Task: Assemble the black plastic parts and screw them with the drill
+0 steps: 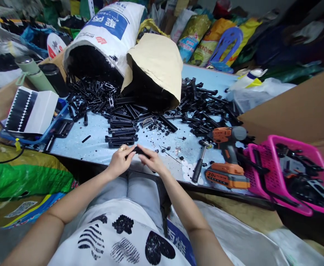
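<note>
My left hand (121, 159) and my right hand (151, 159) meet at the front edge of the blue table, each pinching an end of a small black part (137, 150). Fingers cover much of that part. Just behind my left hand lies a stack of long black plastic pieces (121, 131). Small black bits (158, 127) are scattered behind my right hand, and a thin screwdriver (171, 155) lies to its right.
A hammer (201, 162), an orange cordless drill (227, 159) and a pink basket (269, 177) stand right. Behind, a white sack (106, 29) and a paper bag (156, 62) lie among black parts. A blue tray (44, 136) with a white box is left.
</note>
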Tool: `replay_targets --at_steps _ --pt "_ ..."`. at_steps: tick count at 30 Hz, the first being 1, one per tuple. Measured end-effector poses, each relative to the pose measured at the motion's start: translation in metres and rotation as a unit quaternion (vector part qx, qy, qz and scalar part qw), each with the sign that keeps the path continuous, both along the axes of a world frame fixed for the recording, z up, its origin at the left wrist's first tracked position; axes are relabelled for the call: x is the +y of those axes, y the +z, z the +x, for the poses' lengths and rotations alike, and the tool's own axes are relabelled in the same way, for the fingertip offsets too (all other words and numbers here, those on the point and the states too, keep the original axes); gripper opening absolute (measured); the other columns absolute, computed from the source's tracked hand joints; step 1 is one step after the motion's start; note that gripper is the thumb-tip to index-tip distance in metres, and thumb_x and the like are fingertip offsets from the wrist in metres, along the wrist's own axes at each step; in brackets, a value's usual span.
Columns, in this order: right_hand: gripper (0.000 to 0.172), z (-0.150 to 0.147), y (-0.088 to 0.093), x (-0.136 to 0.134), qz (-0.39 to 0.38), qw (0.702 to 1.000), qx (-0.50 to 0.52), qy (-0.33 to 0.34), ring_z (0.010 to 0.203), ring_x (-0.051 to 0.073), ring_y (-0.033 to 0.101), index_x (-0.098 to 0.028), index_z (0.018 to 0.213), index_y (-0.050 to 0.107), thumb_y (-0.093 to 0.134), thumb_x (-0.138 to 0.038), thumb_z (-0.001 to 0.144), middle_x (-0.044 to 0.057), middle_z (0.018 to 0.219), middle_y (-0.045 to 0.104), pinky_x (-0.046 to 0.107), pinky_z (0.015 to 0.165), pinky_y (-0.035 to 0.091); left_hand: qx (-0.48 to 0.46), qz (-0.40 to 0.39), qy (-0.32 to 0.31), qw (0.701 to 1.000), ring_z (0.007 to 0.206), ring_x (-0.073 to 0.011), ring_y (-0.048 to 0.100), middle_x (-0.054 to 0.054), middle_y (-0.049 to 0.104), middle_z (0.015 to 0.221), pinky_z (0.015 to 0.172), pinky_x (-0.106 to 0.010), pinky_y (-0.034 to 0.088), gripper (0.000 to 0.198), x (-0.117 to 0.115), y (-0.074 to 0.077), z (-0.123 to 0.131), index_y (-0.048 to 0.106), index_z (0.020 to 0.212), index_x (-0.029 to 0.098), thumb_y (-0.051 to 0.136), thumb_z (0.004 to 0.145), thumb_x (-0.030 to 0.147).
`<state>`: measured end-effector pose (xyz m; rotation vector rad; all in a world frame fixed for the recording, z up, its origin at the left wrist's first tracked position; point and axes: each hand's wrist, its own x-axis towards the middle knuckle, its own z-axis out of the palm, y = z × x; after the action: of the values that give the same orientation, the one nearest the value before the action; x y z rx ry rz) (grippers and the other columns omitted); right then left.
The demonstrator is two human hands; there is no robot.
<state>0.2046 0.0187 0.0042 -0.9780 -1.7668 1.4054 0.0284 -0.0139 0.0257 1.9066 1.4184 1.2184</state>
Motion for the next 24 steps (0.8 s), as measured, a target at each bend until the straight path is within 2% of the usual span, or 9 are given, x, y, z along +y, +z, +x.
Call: replay_targets --at_steps 3,8,10,12,14,16,18,21,24 --pt "0.052 0.007 0.005 0.0 0.07 0.996 -0.046 -0.003 0.081 0.016 0.065 -0.029 0.133 0.05 0.057 -0.043 0.084 0.005 0.127 0.057 0.031 0.069 0.055 -0.003 0.026 -0.007 1.0 0.075 -0.0141 0.057 -0.006 0.059 0.081 0.071 -0.027 0.048 0.03 0.003 0.0 -0.004 0.065 0.114 0.014 0.05 0.09 0.025" --pt "0.048 0.014 0.018 -0.001 0.14 0.987 -0.07 0.04 0.104 0.021 0.061 -0.029 0.132 0.051 0.057 -0.039 0.085 0.006 0.123 0.061 0.039 0.093 0.049 0.021 0.063 -0.077 0.995 0.077 -0.0145 0.059 -0.007 0.061 0.084 0.072 -0.028 0.049 0.03 0.0 0.001 -0.009 0.064 0.115 0.016 0.048 0.09 0.023" --pt "0.049 0.011 0.02 -0.005 0.159 0.983 -0.074 0.056 0.107 0.022 0.06 -0.029 0.133 0.051 0.058 -0.039 0.085 0.006 0.119 0.063 0.041 0.096 0.046 0.023 0.077 -0.077 0.994 0.078 -0.0146 0.059 -0.007 0.061 0.085 0.073 -0.028 0.05 0.031 -0.004 0.002 -0.005 0.063 0.116 0.016 0.047 0.09 0.022" --pt "0.051 0.001 0.019 -0.013 0.162 0.985 -0.059 0.009 0.101 0.022 0.061 -0.029 0.136 0.047 0.055 -0.04 0.087 0.007 0.117 0.063 0.04 0.092 0.048 0.001 0.106 -0.034 0.994 0.081 -0.0148 0.058 -0.008 0.061 0.087 0.074 -0.028 0.05 0.033 -0.008 0.004 0.003 0.061 0.119 0.015 0.045 0.091 0.02" --pt "0.052 -0.012 0.014 -0.022 0.147 0.985 -0.029 -0.084 0.083 0.019 0.063 -0.029 0.14 0.041 0.049 -0.042 0.09 0.009 0.111 0.063 0.037 0.08 0.053 -0.029 0.136 0.02 0.99 0.082 -0.0145 0.058 -0.008 0.061 0.089 0.074 -0.028 0.05 0.035 -0.009 0.005 0.012 0.059 0.122 0.015 0.042 0.092 0.019" --pt "0.052 -0.02 0.01 -0.028 0.124 0.981 0.003 -0.148 0.063 0.014 0.058 -0.03 0.142 0.037 0.041 -0.045 0.093 0.008 0.1 0.063 0.033 0.064 0.053 -0.04 0.152 0.038 0.987 0.081 -0.0136 0.057 -0.008 0.061 0.089 0.073 -0.027 0.05 0.036 -0.007 0.008 0.016 0.058 0.124 0.017 0.041 0.092 0.019" --pt "0.051 -0.021 0.009 -0.027 0.117 0.984 0.016 -0.137 0.053 0.011 0.051 -0.031 0.142 0.037 0.038 -0.046 0.094 0.005 0.09 0.062 0.03 0.058 0.051 -0.028 0.159 0.011 0.987 0.081 -0.0132 0.058 -0.007 0.061 0.089 0.073 -0.027 0.05 0.035 -0.004 0.012 0.015 0.058 0.124 0.017 0.042 0.092 0.019" --pt "0.05 -0.015 0.012 -0.022 0.142 0.987 0.006 -0.079 0.054 0.01 0.051 -0.031 0.139 0.042 0.044 -0.046 0.092 0.003 0.085 0.06 0.03 0.062 0.051 0.01 0.172 -0.034 0.984 0.085 -0.0142 0.059 -0.009 0.061 0.092 0.075 -0.028 0.051 0.035 0.0 0.019 0.009 0.057 0.124 0.016 0.043 0.092 0.018" --pt "0.051 -0.017 0.013 -0.021 0.143 0.982 0.026 -0.123 0.055 0.011 0.05 -0.032 0.141 0.038 0.04 -0.047 0.092 0.006 0.097 0.061 0.03 0.061 0.051 0.029 0.191 -0.012 0.981 0.088 -0.0148 0.059 -0.011 0.061 0.097 0.076 -0.027 0.051 0.037 0.0 0.024 0.009 0.054 0.127 0.014 0.041 0.093 0.017"
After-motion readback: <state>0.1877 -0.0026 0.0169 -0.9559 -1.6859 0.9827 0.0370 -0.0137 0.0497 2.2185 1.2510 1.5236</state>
